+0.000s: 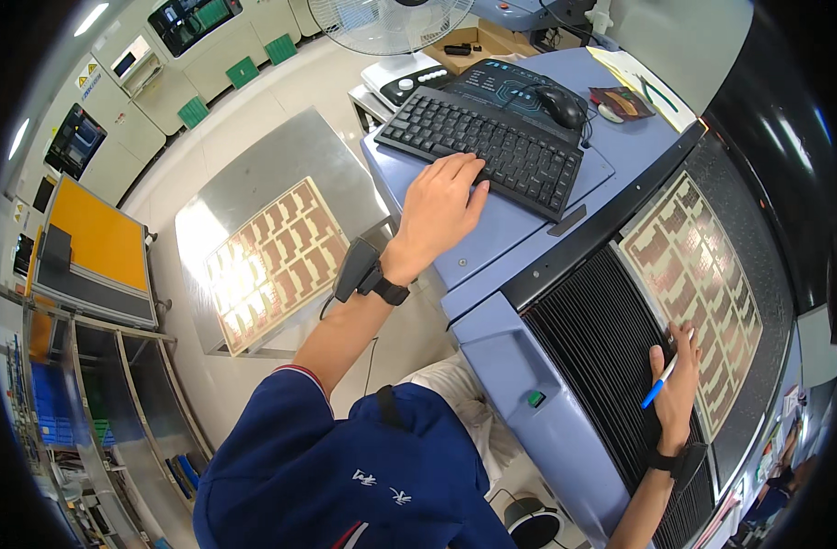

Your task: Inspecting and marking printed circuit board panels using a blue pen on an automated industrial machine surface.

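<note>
My left hand rests on the front edge of a black keyboard, fingers spread over the lower keys, holding nothing. A black band with a small device sits on that wrist. My right hand holds a blue and white pen and rests on the lower edge of a flexible circuit panel sheet lying on the machine's dark bed. A black computer mouse lies beyond the keyboard on a dark pad.
The blue-grey machine console carries a black ribbed surface. To the left, a metal table holds another circuit panel sheet. A fan stands behind, and an orange-topped cart at far left.
</note>
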`<act>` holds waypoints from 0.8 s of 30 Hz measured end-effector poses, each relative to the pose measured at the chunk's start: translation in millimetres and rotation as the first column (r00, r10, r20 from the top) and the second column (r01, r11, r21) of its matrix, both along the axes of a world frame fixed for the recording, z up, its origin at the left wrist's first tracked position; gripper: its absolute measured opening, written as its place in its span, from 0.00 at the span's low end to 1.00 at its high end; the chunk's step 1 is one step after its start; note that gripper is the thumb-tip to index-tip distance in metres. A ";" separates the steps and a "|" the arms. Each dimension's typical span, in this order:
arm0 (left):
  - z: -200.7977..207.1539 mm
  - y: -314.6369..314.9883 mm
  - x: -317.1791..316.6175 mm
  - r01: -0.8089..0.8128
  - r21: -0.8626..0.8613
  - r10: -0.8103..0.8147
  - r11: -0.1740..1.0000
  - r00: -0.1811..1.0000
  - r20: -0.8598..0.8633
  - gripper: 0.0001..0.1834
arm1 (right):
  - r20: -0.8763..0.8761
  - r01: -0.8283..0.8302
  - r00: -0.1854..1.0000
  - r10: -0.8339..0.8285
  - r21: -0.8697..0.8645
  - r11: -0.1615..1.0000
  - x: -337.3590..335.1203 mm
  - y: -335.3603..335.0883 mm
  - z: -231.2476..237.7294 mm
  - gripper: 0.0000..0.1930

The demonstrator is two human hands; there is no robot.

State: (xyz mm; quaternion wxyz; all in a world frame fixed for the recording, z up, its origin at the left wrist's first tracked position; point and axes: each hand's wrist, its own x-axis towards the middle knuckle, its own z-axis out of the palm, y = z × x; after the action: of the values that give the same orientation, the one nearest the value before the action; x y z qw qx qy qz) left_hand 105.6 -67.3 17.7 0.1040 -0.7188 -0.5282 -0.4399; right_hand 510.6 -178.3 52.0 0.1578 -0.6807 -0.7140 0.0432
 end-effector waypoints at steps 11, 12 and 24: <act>51.3 -23.6 59.0 0.593 0.302 -0.510 0.747 0.802 -0.312 0.14 | -0.046 0.023 0.999 -0.020 0.049 0.999 13.3 -9.1 -7.5 0.22; 68.2 -36.8 86.4 0.696 0.370 -0.604 0.616 0.718 -0.346 0.12 | -0.156 0.030 0.988 -0.023 0.040 0.999 14.0 -10.9 -2.7 0.21; 104.2 -55.6 202.4 0.901 0.304 -0.792 0.309 0.421 -0.442 0.13 | -0.862 -0.182 0.399 0.313 0.260 0.948 -95.6 -67.4 -4.7 0.31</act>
State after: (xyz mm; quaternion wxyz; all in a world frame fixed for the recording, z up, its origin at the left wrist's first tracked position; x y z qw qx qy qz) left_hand 308.0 -123.0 121.9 0.0931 -0.8747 0.0802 -0.4689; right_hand 415.0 -245.7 47.4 0.5441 -0.4291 -0.6159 0.3747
